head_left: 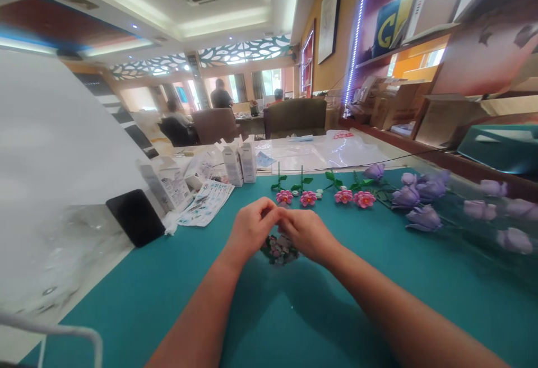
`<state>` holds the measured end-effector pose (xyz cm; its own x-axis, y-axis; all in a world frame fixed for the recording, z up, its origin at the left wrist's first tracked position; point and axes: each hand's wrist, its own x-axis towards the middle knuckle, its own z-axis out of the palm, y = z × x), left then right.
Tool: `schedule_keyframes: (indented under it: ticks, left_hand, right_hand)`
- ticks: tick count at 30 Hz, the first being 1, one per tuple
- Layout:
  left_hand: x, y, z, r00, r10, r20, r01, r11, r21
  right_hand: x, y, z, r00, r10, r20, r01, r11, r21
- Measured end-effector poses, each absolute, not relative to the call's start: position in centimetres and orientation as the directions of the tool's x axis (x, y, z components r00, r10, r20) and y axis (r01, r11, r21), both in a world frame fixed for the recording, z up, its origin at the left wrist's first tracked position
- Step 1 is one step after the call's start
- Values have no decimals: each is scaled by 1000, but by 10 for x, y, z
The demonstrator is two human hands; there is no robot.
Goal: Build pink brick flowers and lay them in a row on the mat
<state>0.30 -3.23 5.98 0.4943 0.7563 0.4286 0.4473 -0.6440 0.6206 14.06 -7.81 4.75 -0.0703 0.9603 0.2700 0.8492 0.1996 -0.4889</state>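
My left hand (255, 223) and my right hand (304, 228) meet fingertip to fingertip above the green mat (180, 295). Both are closed in a pinch, and whatever lies between the fingers is hidden. Just below them on the mat sits a small heap of pink, white and green toy-brick pieces (279, 250), partly covered by my hands. Beyond my fingers lie several pink brick flowers with green stems, among them one pink flower (308, 198) close to my right hand and another pink flower (363, 199) farther right.
Purple artificial roses (424, 218) lie at the right. At the left are a black tablet-like slab (135, 218), a printed instruction sheet (207, 203) and white boxes (239, 161). Clear plastic (319, 152) covers the far table. Chairs (296, 117) and people (221, 96) are in the background.
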Motion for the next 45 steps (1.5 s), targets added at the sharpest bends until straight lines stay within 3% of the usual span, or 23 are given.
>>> schedule_keyframes:
  ticks: [7,16,21,25,28,31,39,45]
  left_hand:
    - [2,-26,54,540,700,467,460,-710,533]
    - [10,-29,46,345,770,537,543,-630,555]
    - [10,-26,44,319,789,525,538,-607,585]
    - [6,-23,47,376,763,525,499,-645,579]
    - [4,-24,50,464,714,524,446,-700,558]
    - [3,-26,52,524,674,520,425,-736,526]
    - [-5,-23,58,605,681,413,442,-719,536]
    - [1,-23,49,480,693,538,500,-720,481]
  right_hand:
    - [145,-72,37,-146,947,288,762,293,-578]
    - [135,-74,30,-47,923,381,885,215,-412]
    - [132,-76,32,-38,925,378,900,196,-390]
    - [136,-75,33,-30,939,343,825,217,-522]
    - [142,-72,34,-75,964,257,644,243,-725]
    - [145,-70,33,-158,971,180,485,235,-842]
    - [140,-66,25,-126,972,200,375,233,-897]
    - [132,-63,15,-33,957,287,463,269,-845]
